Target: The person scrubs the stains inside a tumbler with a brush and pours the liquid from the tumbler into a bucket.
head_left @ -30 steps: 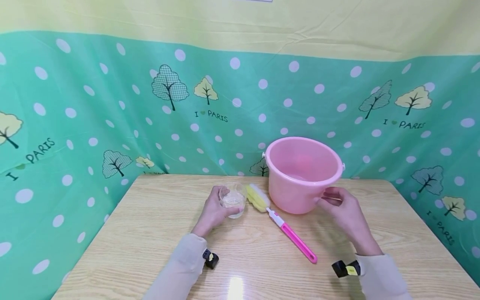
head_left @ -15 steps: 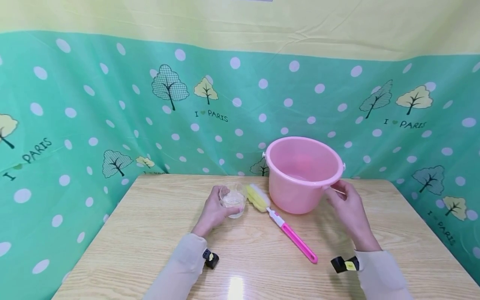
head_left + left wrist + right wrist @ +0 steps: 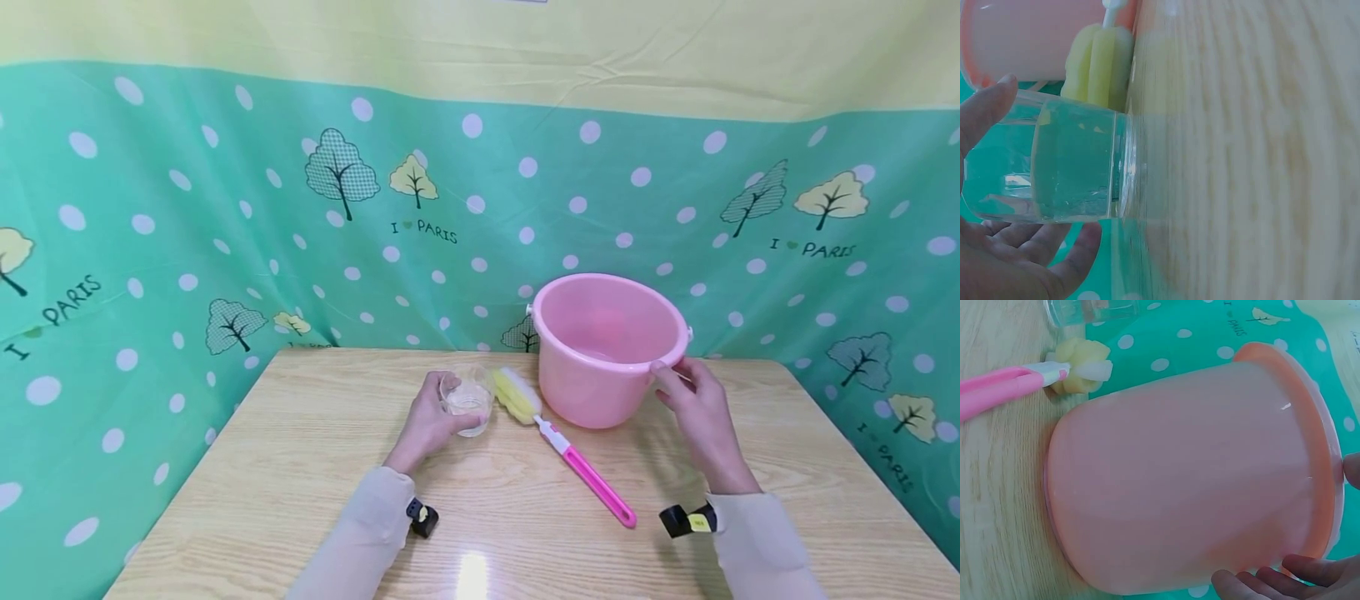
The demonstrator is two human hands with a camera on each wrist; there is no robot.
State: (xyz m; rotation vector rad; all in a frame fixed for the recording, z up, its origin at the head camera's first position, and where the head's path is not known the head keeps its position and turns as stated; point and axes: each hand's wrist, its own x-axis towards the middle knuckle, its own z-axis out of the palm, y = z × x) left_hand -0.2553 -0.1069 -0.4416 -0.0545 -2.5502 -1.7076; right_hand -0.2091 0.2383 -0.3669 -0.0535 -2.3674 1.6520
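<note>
A clear drinking glass, partly filled with clear liquid, stands upright on the table toward the left. My left hand grips it, thumb on the near side and fingers behind; the left wrist view shows the glass between thumb and fingers. Right of it stands a pink bucket. At the bucket's right rim is my right hand, holding with the thumb on the rim and the fingers along the outer wall. Between glass and bucket lies a bottle brush with a yellow-and-white sponge head and pink handle.
The wooden table carries all of these things. A green polka-dot cloth with tree prints hangs close behind the bucket and along both sides.
My right hand has moved up from the bucket's lower side wall to its rim, and the thumb now rests on the rim. The left hand, glass, bucket and brush have stayed put.
</note>
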